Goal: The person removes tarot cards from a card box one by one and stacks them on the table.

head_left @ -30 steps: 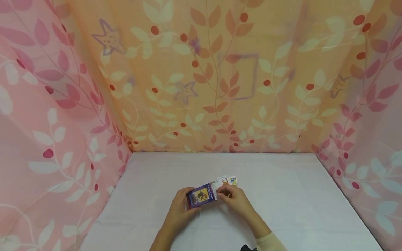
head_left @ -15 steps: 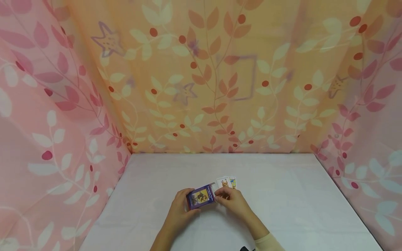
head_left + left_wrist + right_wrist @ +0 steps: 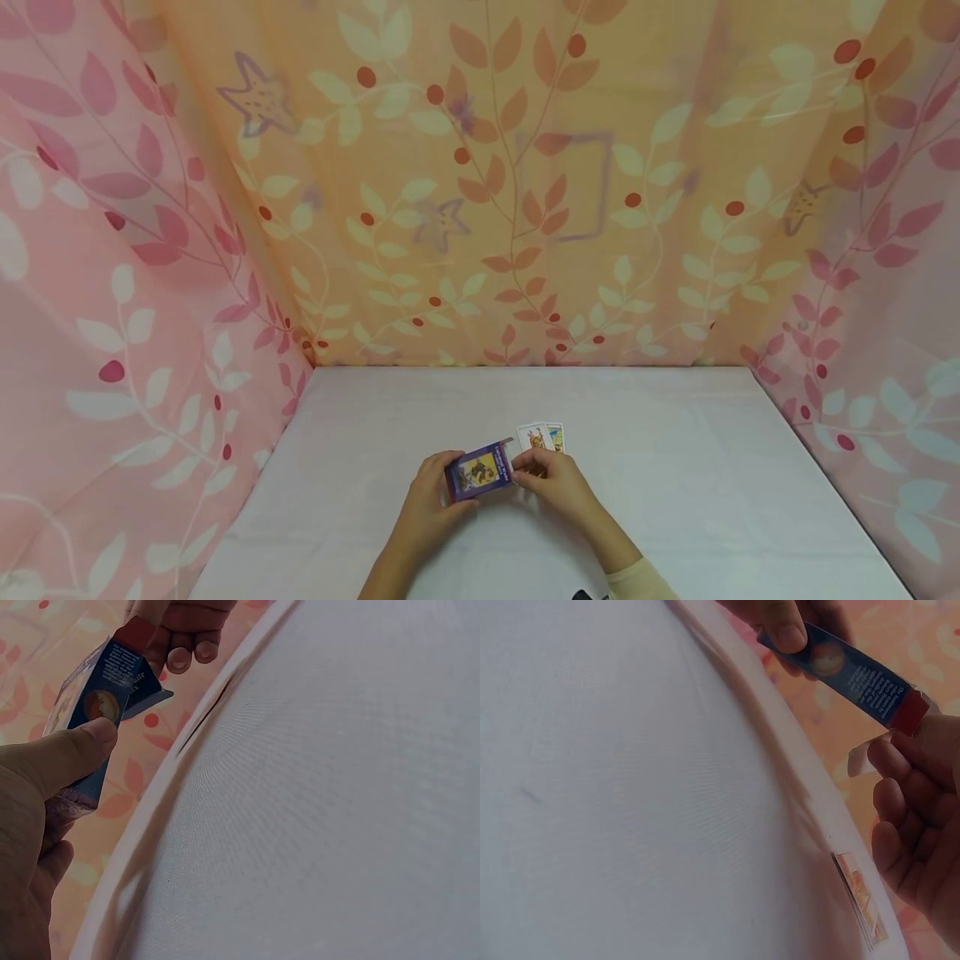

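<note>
A small purple-blue card box [image 3: 478,471] with a yellow picture on its face is held tilted above the white table. My left hand [image 3: 435,492] grips it by its closed end, the thumb lying along a narrow side in the left wrist view. At the opposite end, a red tab [image 3: 135,634] and a blue flap [image 3: 146,703] stand out from the opening. My right hand [image 3: 551,483] has thumb and index finger at this end, holding it, while its other fingers curl loosely below. Illustrated cards [image 3: 534,435] lie on the table just beyond my right hand.
The white-covered table [image 3: 675,467] ends at a patterned orange curtain [image 3: 480,183] behind, with pink curtains [image 3: 150,333] on both sides. From the right wrist view, the cards form a thin stack [image 3: 864,900]. A dark object [image 3: 581,595] shows beside my right sleeve.
My right fingers have moved slightly left, up against the box's open end, and the pale part showing there is now mostly covered. My left hand keeps the box almost still.
</note>
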The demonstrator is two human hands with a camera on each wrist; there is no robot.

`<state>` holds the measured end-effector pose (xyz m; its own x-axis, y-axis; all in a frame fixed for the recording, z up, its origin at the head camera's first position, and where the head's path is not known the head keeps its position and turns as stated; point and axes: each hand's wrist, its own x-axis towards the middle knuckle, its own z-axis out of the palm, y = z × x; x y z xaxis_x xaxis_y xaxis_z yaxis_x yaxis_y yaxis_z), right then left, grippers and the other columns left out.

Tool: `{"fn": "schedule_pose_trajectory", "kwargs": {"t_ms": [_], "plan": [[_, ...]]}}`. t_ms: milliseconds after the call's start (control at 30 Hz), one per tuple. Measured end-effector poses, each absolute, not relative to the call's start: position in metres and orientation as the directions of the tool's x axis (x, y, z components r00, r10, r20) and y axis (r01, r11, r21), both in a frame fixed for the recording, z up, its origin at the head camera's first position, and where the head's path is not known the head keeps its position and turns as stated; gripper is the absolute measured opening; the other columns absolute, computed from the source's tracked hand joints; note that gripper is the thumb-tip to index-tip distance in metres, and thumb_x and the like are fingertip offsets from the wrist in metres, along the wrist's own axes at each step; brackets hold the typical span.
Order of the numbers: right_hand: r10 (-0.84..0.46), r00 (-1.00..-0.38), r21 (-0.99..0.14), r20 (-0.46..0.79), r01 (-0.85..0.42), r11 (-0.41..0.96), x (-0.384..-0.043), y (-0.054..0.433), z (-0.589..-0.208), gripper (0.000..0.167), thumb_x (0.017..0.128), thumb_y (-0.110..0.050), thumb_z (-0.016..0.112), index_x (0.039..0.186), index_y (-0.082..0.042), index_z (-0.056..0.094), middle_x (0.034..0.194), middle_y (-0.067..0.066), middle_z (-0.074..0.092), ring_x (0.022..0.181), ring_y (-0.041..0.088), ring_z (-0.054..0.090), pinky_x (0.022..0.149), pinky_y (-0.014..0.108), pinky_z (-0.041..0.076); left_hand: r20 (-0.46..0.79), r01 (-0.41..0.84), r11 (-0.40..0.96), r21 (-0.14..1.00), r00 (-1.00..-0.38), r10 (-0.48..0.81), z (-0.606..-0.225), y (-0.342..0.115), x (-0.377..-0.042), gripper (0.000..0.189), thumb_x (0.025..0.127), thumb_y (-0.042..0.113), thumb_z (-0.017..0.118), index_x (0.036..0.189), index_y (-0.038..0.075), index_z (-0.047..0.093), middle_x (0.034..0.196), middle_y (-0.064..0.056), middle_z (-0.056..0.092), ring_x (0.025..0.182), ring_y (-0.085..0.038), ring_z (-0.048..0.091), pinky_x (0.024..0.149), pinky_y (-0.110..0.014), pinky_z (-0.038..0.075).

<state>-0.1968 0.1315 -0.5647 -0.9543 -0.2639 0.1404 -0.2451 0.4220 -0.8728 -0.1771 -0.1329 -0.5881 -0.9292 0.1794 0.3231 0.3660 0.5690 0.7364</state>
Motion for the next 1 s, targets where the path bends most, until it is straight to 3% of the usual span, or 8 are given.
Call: {"fn": "schedule_pose_trajectory", "kwargs": {"t_ms": [200,500,1000], "plan": [[-0.266,-0.955,-0.873,0.134,-0.240,0.424,-0.1970,0.1312,-0.5654,0.015,0.090,-0.026,0.079,0.100,-0.016,0.075,0.089,-0.007,0.074,0.074,0.005,0.062,0.066,0.021,0.054,0.330,0.372,0.569,0.733,-0.926,0.180,-0.5896,-0.1338,-0.1777,0.082,0.067,0.030,0.095,0.139,0.025,0.056,0.139,0.004,0.059,0.133,-0.022,0.054,0.115,-0.052,0.043],[-0.250,-0.963,-0.879,0.100,-0.203,0.432,-0.1954,0.1321,-0.5623,0.016,0.091,-0.027,0.078,0.101,-0.015,0.075,0.091,-0.007,0.074,0.078,0.007,0.064,0.069,0.021,0.055,0.349,0.384,0.559,0.735,-0.921,0.173,-0.5921,-0.1344,-0.1802,0.082,0.067,0.030,0.096,0.138,0.031,0.056,0.137,0.011,0.058,0.132,-0.017,0.054,0.115,-0.051,0.043],[-0.231,-0.967,-0.877,0.109,-0.203,0.436,-0.1969,0.1346,-0.5616,0.017,0.091,-0.027,0.078,0.101,-0.014,0.075,0.091,-0.005,0.075,0.080,0.008,0.067,0.070,0.021,0.056,0.367,0.406,0.570,0.715,-0.911,0.189,-0.5921,-0.1347,-0.1812,0.083,0.067,0.030,0.096,0.140,0.026,0.055,0.138,0.007,0.058,0.132,-0.019,0.054,0.114,-0.050,0.044]]}}
